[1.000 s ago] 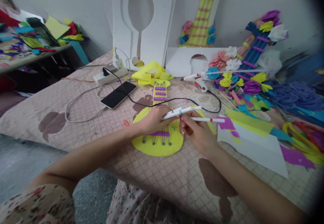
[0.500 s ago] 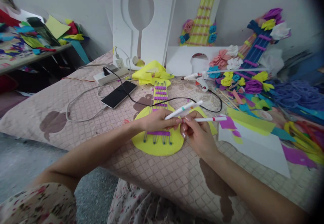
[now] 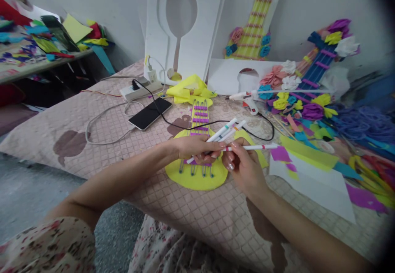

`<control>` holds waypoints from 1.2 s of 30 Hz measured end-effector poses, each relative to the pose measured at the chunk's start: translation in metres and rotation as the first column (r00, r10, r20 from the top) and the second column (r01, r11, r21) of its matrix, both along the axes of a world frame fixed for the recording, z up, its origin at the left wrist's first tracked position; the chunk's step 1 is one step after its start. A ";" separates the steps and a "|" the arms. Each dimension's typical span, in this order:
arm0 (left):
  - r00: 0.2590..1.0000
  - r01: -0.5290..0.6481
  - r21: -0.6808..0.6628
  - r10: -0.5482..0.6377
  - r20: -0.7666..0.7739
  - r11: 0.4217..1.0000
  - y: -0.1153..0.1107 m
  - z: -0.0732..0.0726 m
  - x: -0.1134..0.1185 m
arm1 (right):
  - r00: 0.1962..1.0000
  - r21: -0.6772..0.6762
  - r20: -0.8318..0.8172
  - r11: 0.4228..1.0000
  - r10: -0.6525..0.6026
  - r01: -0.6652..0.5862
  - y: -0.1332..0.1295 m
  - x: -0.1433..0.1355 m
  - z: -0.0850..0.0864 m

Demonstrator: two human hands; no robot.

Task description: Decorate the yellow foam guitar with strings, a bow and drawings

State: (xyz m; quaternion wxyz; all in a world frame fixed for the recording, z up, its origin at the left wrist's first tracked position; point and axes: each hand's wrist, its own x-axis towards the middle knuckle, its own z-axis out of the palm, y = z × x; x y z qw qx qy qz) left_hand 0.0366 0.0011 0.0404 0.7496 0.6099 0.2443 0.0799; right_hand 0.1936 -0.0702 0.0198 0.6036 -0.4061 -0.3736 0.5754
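My left hand (image 3: 197,147) is closed around several white felt-tip pens (image 3: 224,131) with coloured bands, their ends fanned out to the upper right. Close beside it, my right hand (image 3: 245,164) pinches one white pen with a red band (image 3: 259,147), which lies almost level and points right. Its left end meets the fingers of my left hand. Both hands are above a yellow paper guitar (image 3: 197,180) with purple strips (image 3: 200,120) and thin strings along its neck. The hands and pens hide part of the guitar's body.
A black phone (image 3: 150,113) on a cable lies left, near a power strip (image 3: 142,90). A glue gun (image 3: 248,100) lies behind, its black cord crossing the guitar. White paper (image 3: 314,186) with scraps is at right. A flower-covered blue guitar (image 3: 317,69) and white cut-out board (image 3: 188,55) stand behind.
The pens in my left hand have spread apart, so more of them show. My right hand still pinches the red-banded pen. The whole view has shifted slightly.
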 end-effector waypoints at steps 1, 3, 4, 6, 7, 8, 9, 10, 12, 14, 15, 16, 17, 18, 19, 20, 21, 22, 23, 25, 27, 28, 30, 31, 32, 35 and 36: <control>0.999 -0.027 0.106 0.031 -0.039 0.994 0.001 -0.001 -0.001 | 1.000 -0.018 -0.013 1.000 -0.006 0.006 0.001 0.000 -0.001; 0.991 -0.069 0.355 0.105 -0.084 0.932 0.002 -0.005 -0.001 | 0.999 -0.045 -0.035 0.999 -0.023 0.022 0.003 0.000 -0.005; 0.986 -0.089 0.474 0.145 -0.081 0.876 0.003 -0.007 -0.001 | 0.999 -0.051 -0.040 0.998 -0.032 0.030 0.005 0.000 -0.007; 0.972 -0.143 0.668 0.232 -0.045 0.730 0.002 -0.010 0.001 | 0.998 -0.051 -0.040 0.998 -0.047 0.045 0.006 0.000 -0.010; 0.963 -0.165 0.741 0.269 -0.021 0.650 0.001 -0.011 0.002 | 0.998 -0.053 -0.037 0.997 -0.050 0.048 0.006 -0.001 -0.011; 0.956 -0.175 0.797 0.293 -0.002 0.577 0.000 -0.011 0.003 | 0.998 -0.058 -0.035 0.997 -0.048 0.046 0.006 -0.002 -0.011; 0.953 -0.174 0.836 0.302 0.010 0.520 -0.002 -0.011 0.004 | 0.999 -0.069 -0.036 0.997 -0.041 0.038 0.007 -0.002 -0.010; 0.957 -0.161 0.861 0.291 0.016 0.483 -0.003 -0.010 0.004 | 0.999 -0.084 -0.039 0.996 -0.035 0.032 0.007 -0.001 -0.008; 0.969 -0.138 0.864 0.246 0.017 0.485 -0.003 -0.008 0.002 | 0.997 -0.105 -0.058 0.994 -0.049 0.042 0.010 0.005 -0.004; 0.976 -0.126 0.799 0.218 -0.006 0.588 0.000 -0.005 -0.001 | 0.991 -0.091 -0.093 0.992 -0.099 0.090 0.015 0.017 -0.001; 0.977 -0.120 0.744 0.211 -0.028 0.657 0.002 -0.004 -0.003 | 0.987 -0.073 -0.105 0.991 -0.124 0.117 0.017 0.024 0.000; 0.975 -0.122 0.688 0.215 -0.051 0.716 0.005 -0.003 -0.005 | 0.985 -0.047 -0.103 0.990 -0.137 0.132 0.019 0.031 -0.001; 0.970 -0.140 0.643 0.235 -0.064 0.753 0.008 -0.003 -0.006 | 0.990 -0.028 -0.069 0.992 -0.127 0.125 0.020 0.038 -0.003; 0.960 -0.176 0.619 0.273 -0.064 0.766 0.011 -0.004 -0.007 | 0.994 -0.007 -0.007 0.994 -0.107 0.107 0.020 0.043 -0.006; 0.945 -0.222 0.617 0.322 -0.053 0.755 0.014 -0.005 -0.008 | 0.994 0.017 0.075 0.996 -0.085 0.084 0.019 0.046 -0.009; 0.928 -0.265 0.634 0.370 -0.036 0.727 0.016 -0.006 -0.008 | 0.984 0.042 0.167 0.998 -0.062 0.056 0.018 0.048 -0.013; 0.914 -0.296 0.659 0.406 -0.015 0.691 0.017 -0.006 -0.007 | 0.965 0.073 0.258 0.997 -0.051 0.033 0.017 0.049 -0.016; 0.906 -0.310 0.686 0.424 0.003 0.659 0.017 -0.007 -0.007 | 0.940 0.104 0.337 0.995 -0.047 0.012 0.015 0.049 -0.019; 0.904 -0.309 0.711 0.427 0.015 0.632 0.017 -0.008 -0.006 | 0.917 0.131 0.397 0.991 -0.046 -0.006 0.014 0.048 -0.022; 0.910 -0.289 0.753 0.413 0.025 0.591 0.015 -0.009 -0.005 | 0.883 0.160 0.466 0.987 -0.048 -0.030 0.011 0.046 -0.024; 0.920 -0.259 0.780 0.391 0.020 0.570 0.014 -0.009 -0.004 | 0.862 0.162 0.506 0.985 -0.031 -0.059 0.008 0.045 -0.024; 0.926 -0.239 0.790 0.376 0.011 0.565 0.013 -0.010 -0.004 | 0.850 0.162 0.527 0.984 -0.018 -0.079 0.008 0.044 -0.024; 0.944 -0.197 0.804 0.331 0.000 0.561 0.013 -0.012 -0.004 | 0.819 0.168 0.573 0.979 0.000 -0.117 0.007 0.045 -0.024; 0.954 -0.176 0.811 0.301 -0.001 0.557 0.013 -0.013 -0.005 | 0.805 0.174 0.594 0.976 0.002 -0.131 0.006 0.045 -0.024; 0.962 -0.156 0.820 0.273 0.000 0.550 0.013 -0.014 -0.005 | 0.792 0.182 0.610 0.974 -0.004 -0.136 0.006 0.045 -0.024; 0.977 -0.095 0.863 0.214 -0.016 0.496 0.015 -0.018 -0.005 | 0.755 0.202 0.655 0.970 -0.029 -0.138 0.005 0.045 -0.025; 0.978 -0.079 0.878 0.207 -0.023 0.473 0.016 -0.019 -0.005 | 0.741 0.205 0.671 0.968 -0.032 -0.144 0.005 0.045 -0.026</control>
